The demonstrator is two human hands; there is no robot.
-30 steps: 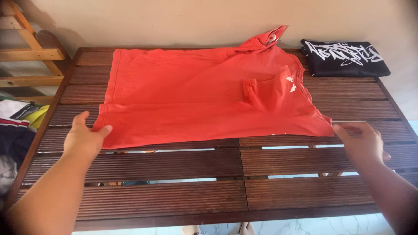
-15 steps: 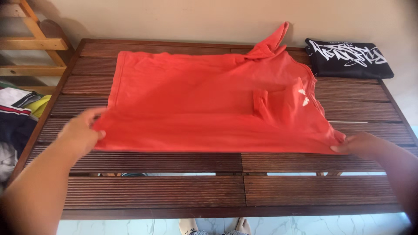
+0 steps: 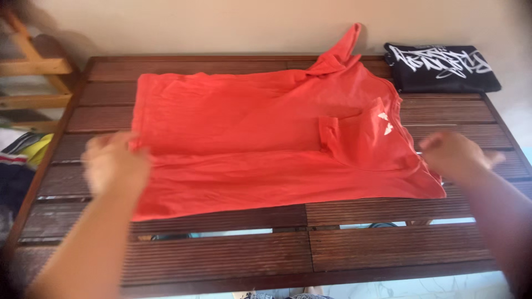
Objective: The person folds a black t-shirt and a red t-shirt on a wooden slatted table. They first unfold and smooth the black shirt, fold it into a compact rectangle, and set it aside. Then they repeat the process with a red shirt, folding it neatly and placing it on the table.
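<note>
- Folding step: the red shirt [image 3: 266, 138] lies flat on the wooden table [image 3: 221, 257].
- Left hand [image 3: 113, 163] pinches its left edge; blurry.
- Right hand [image 3: 454, 155] sits beside its right corner; grip unclear.
- Next needs a firm hold on both sides.

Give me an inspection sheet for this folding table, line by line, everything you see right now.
Surface: dark slatted wooden table, gaps between slats.
Job's things: orange T-shirt spread flat, one sleeve folded in, a corner propped against the wall.
Clutter: folded black shirt with white print at the far right corner.
Hands: left hand on the shirt's left edge, blurred; right hand at its right edge, grip unclear.
Cables: nothing seen.
Surroundings: beige wall, wooden frame and pile of clothes at left, pale floor below.
</note>
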